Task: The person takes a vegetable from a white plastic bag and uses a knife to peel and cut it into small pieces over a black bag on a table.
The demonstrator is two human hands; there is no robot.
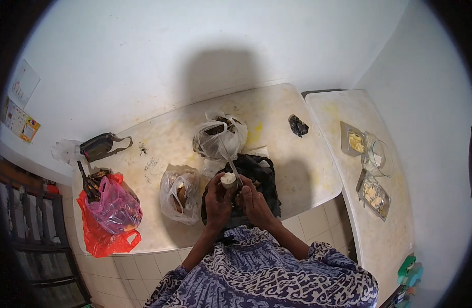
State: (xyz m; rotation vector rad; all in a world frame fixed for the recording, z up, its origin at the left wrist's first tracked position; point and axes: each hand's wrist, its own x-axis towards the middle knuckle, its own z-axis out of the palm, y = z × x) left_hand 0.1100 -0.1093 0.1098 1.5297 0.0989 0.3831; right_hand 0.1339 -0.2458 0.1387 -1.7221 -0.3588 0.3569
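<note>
My left hand (218, 201) is closed around a pale root vegetable (228, 178), its white cut end turned up. In my right hand (254, 203) is a knife (233, 165), the long narrow blade pointing up and away, close beside the vegetable. Whether the edge touches it I cannot tell. Both hands are held above a black plastic bag (264, 179) at the table's near side. Just beyond it stands a white plastic bag (223, 138) with dark brown contents. A clear plastic bag (179, 197) with brown things inside sits left of my left hand.
Purple (115, 208) and red plastic bags (100, 241) lie at the left, by dark bananas (92, 187). Behind is a waist bag (100, 146). A crumpled black bag (298, 126) lies far right. The right table bears metal trays (352, 138) of pale pieces and a clear bowl (379, 159).
</note>
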